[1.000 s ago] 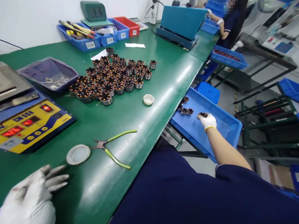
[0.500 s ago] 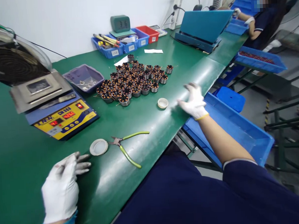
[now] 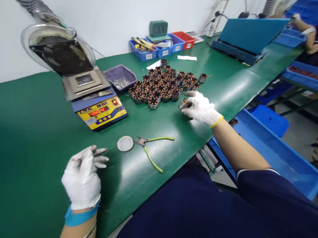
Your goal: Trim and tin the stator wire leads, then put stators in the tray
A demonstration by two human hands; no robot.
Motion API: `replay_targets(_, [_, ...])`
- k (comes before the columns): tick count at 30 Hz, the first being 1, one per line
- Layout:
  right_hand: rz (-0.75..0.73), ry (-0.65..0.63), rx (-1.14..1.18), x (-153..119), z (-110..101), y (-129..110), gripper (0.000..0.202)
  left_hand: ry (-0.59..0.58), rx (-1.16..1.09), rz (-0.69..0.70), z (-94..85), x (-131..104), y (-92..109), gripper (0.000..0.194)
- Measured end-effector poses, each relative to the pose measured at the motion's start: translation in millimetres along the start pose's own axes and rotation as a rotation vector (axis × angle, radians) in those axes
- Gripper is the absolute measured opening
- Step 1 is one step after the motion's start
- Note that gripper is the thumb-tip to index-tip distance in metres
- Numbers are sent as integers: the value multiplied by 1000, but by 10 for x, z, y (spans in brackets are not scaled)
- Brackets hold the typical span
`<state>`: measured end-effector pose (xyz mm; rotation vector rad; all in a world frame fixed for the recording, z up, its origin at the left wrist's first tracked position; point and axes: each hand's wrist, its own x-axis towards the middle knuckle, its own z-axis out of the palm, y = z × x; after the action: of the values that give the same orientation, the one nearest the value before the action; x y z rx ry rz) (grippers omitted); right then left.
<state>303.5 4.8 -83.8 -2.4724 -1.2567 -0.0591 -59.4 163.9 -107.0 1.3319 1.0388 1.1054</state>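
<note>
My right hand (image 3: pixel 200 108), in a white glove, grips a small round motor stator (image 3: pixel 184 104) between thumb and fingers over the green table. Just left of it several similar stators (image 3: pixel 160 84) with copper windings stand in a cluster. My left hand (image 3: pixel 83 175), gloved with a blue wristband, rests at the table's left with its fingers apart and holds nothing. To its right lie a shallow white dish (image 3: pixel 125 143) and cutters (image 3: pixel 146 143) with green handles spread open.
A yellow-fronted heating unit (image 3: pixel 100 112) and a purple tray (image 3: pixel 121 77) stand at the back left. Small blue bins (image 3: pixel 145 53) line the wall. Below the table edge at right is a large blue crate (image 3: pixel 276 152) with a stator in it. A co-worker's arm shows at far right.
The view has swung left. My right hand has closed on a stator near the cluster. The second small dish no longer shows. A stator now shows in the blue crate.
</note>
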Motion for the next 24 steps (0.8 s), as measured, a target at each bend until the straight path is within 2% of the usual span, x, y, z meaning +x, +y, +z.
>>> replay_targets(1, [-151, -39, 135, -134, -19, -140, 20, -46, -78, -27, -11, -51, 46, 31])
replay_targets(2, [-327, -102, 269, -251, -25, -307, 20, -144, -148, -95, -19, -109, 90, 36])
replay_targets(5, [-811, -277, 581, -473, 38, -881, 20, -633, -302, -399, -17, -278, 168, 56])
replay_targets(7, [-1011, -338, 692, -534, 140, -1237, 18, -895, -382, -511, 0, -347, 157, 56])
replay_targets(8, [-1061, -347, 734, -550, 200, -1384, 16, -951, -416, -526, 5, -361, 139, 53])
replay_targets(9, [-1065, -335, 777, -562, 261, -1506, 17, -957, -444, -515, 6, -362, 121, 51])
replay_targets(11, [-980, -228, 850, -582, 367, -1670, 26, -863, -466, -448, -2, -342, 96, 49])
replay_targets(13, [-917, -47, 891, -605, 434, -1746, 30, -721, -459, -367, -12, -320, 96, 51])
replay_targets(15, [-920, 93, 885, -633, 472, -1769, 21, -608, -455, -319, -11, -317, 109, 51])
replay_targets(16, [-906, 120, 889, -648, 490, -1769, 15, -568, -462, -310, -5, -323, 115, 52])
replay_targets(18, [-723, 73, 993, -673, 547, -1756, 10, -519, -481, -294, 11, -342, 123, 55])
replay_targets(20, [-381, -98, 1218, -693, 633, -1732, 15, -494, -494, -274, 25, -357, 121, 56])
replay_targets(22, [-82, -292, 1441, -716, 716, -1715, 30, -470, -484, -244, 34, -364, 109, 55])
replay_targets(23, [-13, -364, 1502, -732, 744, -1713, 38, -453, -474, -226, 36, -366, 99, 55])
replay_targets(24, [-10, -402, 1524, -750, 758, -1719, 44, -436, -461, -209, 38, -366, 87, 55])
